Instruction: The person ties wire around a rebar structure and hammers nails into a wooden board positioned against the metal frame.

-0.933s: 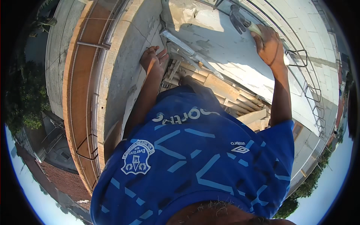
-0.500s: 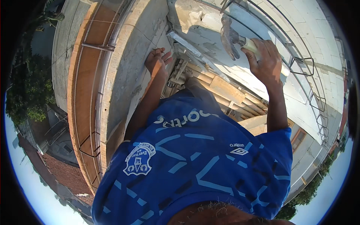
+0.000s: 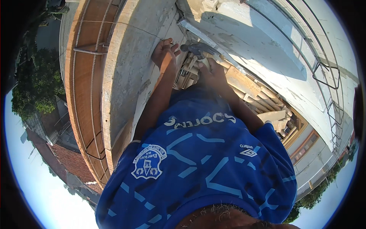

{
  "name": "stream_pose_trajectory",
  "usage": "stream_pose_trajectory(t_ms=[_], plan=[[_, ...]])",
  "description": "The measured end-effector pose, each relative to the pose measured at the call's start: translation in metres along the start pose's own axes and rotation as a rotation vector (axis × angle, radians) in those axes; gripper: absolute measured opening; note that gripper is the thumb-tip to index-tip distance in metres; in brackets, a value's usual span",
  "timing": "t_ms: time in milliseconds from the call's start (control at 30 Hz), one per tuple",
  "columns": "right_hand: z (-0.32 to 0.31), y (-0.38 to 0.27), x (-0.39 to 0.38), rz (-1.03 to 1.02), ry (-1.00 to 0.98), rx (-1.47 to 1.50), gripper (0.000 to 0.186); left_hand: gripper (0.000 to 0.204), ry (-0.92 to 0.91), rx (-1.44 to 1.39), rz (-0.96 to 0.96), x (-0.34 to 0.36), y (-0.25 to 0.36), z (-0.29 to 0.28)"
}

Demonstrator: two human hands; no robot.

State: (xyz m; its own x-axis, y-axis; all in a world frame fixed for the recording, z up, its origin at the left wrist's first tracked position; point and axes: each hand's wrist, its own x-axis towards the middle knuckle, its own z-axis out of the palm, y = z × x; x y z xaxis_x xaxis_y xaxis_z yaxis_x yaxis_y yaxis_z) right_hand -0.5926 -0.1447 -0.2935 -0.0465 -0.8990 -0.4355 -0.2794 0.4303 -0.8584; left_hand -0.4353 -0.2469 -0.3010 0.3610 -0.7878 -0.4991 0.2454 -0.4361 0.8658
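A claw hammer [image 3: 197, 49] with a dark metal head and a pale handle is in my right hand [image 3: 214, 72], its fingers wrapped round the handle. Its head is close to the fingers of my left hand [image 3: 166, 55]. That hand rests against the inner face of a grey, mortar-stained board [image 3: 131, 63], fingers curled and pinched at the board. What sits between those fingertips is too small to make out. A thin wire [image 3: 138, 29] crosses the board and ends near them.
Left of the board runs a wooden formwork trough [image 3: 84, 103] with steel bars inside. A pale wall [image 3: 263, 49] rises on the right, with a rebar cage [image 3: 324, 76] along it. Bamboo poles and planks [image 3: 244, 84] lie below me. Rooftops [image 3: 70, 162] and trees show far down left.
My right hand has swung the hammer down and left, from over the pale wall to beside my left hand. The left hand stays at the board; the view has shifted slightly.
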Motion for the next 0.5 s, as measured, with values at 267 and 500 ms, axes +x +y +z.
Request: stream_pose_trajectory(t_ms=[267,500], plan=[[0.046,0.036,0.024,-0.512,0.255,-0.077,0.042,0.019,-0.035,0.013,0.036,0.002,-0.005,-0.005],[0.050,0.036,0.017,-0.596,0.295,-0.021,0.029,0.016,-0.060,-0.004,0.041,0.000,-0.005,-0.008]])
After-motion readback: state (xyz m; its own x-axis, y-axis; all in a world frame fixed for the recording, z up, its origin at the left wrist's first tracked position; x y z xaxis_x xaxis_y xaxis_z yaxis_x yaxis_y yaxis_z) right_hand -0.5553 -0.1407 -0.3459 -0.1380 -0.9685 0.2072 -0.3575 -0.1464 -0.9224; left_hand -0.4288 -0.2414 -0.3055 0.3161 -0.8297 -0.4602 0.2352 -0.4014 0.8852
